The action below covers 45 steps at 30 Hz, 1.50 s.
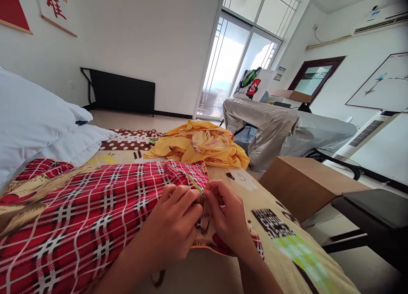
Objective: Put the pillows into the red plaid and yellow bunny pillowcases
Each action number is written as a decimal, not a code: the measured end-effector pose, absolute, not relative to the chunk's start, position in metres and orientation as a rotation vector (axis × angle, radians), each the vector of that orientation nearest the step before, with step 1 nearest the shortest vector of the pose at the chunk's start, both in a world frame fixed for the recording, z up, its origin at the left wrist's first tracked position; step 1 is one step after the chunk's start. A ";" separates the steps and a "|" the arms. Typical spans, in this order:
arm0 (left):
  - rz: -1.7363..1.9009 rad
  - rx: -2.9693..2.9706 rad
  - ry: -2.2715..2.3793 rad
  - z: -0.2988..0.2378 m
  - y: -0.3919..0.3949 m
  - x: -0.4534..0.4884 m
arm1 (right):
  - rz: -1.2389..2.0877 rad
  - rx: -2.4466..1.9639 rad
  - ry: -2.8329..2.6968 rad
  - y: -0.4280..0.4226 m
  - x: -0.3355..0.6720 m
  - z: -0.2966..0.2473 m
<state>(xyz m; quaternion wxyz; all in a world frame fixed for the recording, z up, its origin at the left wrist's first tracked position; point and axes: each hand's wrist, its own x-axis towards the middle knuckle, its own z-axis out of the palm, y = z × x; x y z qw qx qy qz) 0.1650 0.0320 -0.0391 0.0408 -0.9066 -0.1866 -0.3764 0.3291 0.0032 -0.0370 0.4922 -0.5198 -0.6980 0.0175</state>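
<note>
A red plaid pillowcase (117, 200) with white and black checks and a tan printed part lies across the bed. My left hand (180, 219) rests over its right end, fingers curled and closed on the cloth edge. My right hand (226, 215) faces it, thumb and forefinger pinched together at the same edge. The fingertips of both hands nearly touch. A thin green strip (194, 182) runs from between them up along the cloth; what exactly it is cannot be made out. The pinched bit itself is mostly hidden by my fingers.
A crumpled yellow cloth (204, 143) lies farther back on the patterned beige bedcover (251, 189). White pillows (41, 119) are at the left. Right of the bed stand a cardboard box (306, 183), a black stool (372, 209) and furniture under a silver cover (270, 119).
</note>
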 end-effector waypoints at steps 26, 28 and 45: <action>-0.992 -2.902 -0.652 -0.032 0.021 0.160 | 0.062 -1.280 -1.681 0.002 0.330 -0.036; -0.966 -2.936 -0.630 -0.030 0.019 0.158 | 0.037 -1.279 -1.687 0.001 0.330 -0.035; -0.984 -3.035 -0.432 -0.026 0.032 0.143 | 0.039 -1.249 -1.699 0.000 0.331 -0.035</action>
